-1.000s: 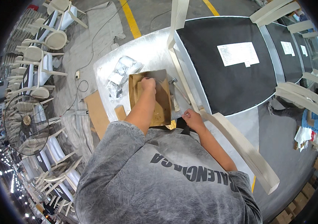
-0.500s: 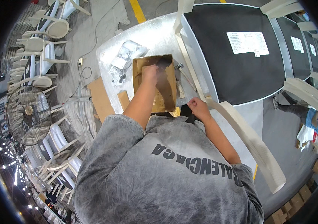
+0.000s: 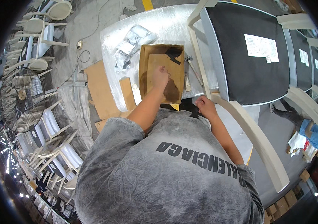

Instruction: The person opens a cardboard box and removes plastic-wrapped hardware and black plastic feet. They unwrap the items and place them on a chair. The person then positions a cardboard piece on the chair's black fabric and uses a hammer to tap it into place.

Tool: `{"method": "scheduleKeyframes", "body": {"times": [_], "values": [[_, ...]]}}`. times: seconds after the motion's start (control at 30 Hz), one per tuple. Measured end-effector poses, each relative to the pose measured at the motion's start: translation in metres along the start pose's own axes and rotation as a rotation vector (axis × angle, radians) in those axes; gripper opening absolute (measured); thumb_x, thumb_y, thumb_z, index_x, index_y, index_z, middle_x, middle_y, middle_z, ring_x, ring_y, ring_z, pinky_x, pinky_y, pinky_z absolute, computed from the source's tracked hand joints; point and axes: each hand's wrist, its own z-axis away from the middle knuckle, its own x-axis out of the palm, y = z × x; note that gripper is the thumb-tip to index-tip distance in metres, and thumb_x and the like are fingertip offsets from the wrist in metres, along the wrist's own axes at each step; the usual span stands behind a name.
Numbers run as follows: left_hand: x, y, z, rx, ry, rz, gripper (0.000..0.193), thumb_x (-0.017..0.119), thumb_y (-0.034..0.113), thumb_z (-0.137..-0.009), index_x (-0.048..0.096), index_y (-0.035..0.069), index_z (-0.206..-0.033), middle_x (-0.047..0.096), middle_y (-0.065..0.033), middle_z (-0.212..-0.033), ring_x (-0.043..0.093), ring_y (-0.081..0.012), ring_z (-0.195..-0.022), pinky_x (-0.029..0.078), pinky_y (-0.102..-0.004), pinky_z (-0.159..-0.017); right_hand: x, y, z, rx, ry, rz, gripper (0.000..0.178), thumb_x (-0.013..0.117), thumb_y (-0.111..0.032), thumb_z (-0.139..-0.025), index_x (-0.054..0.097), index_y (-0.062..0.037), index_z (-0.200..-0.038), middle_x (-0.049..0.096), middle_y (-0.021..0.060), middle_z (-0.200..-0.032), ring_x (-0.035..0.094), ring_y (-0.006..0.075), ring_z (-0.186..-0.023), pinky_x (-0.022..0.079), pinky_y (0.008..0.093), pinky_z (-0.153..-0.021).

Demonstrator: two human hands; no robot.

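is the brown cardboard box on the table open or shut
Open. The shallow brown cardboard box on the shiny metal table has no lid over it; its inside floor shows and the left hand reaches in.

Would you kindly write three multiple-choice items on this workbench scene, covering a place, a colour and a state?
1. Where is the left hand?
A. inside the cardboard box
B. on the fan
C. on the floor

2. What colour is the chair seat?
A. red
B. black
C. yellow

3. How is the box?
A. taped shut
B. crushed flat
C. open at the top

Answers: 1 A, the hand reaches into the box; 2 B, the padded seat by the right hand is black; 3 C, its inside shows.
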Motion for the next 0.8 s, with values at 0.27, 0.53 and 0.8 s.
{"method": "scheduleKeyframes", "body": {"times": [0.27, 0.53, 0.8], "values": [[0.004, 0.032, -0.027, 0.653, 0.129, -0.786, 0.027, 0.062, 0.008, -0.088, 0.06, 0.002, -0.115, 0.06, -0.0219, -0.111, 0.06, -0.043, -0.103, 0.05, -0.0499, -0.086, 0.006, 0.006, 0.001, -0.003, 0.001, 0.128, 0.028, 0.069, -0.03, -0.089, 0.065, -0.0042, -0.099, 0.068, 0.0128, -0.084, 0.066, 0.0259, -0.077, 0.053, 0.0365, -0.072], [0.005, 0.028, -0.065, 0.74, 0.01, -0.979, 0.02, 0.052, 0.002, -0.09, 0.06, 0.0, -0.108, 0.059, -0.0241, -0.112, 0.061, -0.045, -0.102, 0.052, -0.0529, -0.085, -0.002, 0.011, 0.019, -0.103, 0.073, 0.129, 0.029, 0.069, -0.033, -0.089, 0.065, -0.0059, -0.099, 0.07, 0.0163, -0.089, 0.069, 0.0309, -0.085, 0.053, 0.0404, -0.076], [-0.021, 0.031, -0.069, 0.564, -0.398, -1.207, 0.021, 0.069, 0.018, -0.081, 0.072, 0.001, -0.095, 0.071, -0.021, -0.097, 0.068, -0.0371, -0.092, 0.054, -0.0441, -0.081, -0.002, 0.013, 0.017, -0.017, 0.064, 0.052, 0.029, 0.069, -0.034, -0.089, 0.066, -0.0061, -0.097, 0.069, 0.0143, -0.084, 0.068, 0.0275, -0.076, 0.053, 0.0389, -0.071]]}}
